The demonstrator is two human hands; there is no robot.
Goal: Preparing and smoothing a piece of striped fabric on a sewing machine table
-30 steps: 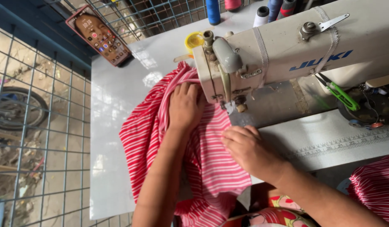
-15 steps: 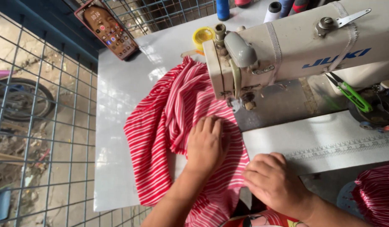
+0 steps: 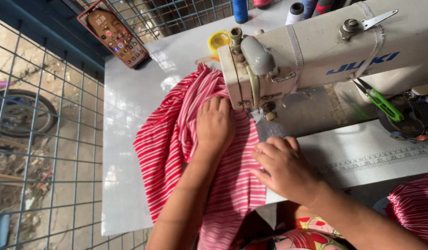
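Red-and-white striped knit fabric lies on the white tabletop, its upper edge tucked beside the needle end of the cream industrial sewing machine. The left hand rests flat on the cloth just left of the machine head, fingers together. The right hand, below the machine head, presses the cloth edge with fingers loosely curled. Judged from the bunched length in front of the machine, most of the seam remains unsewn.

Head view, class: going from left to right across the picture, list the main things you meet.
Wire fence → phone → red striped cloth → left hand → right hand → green-handled snips.
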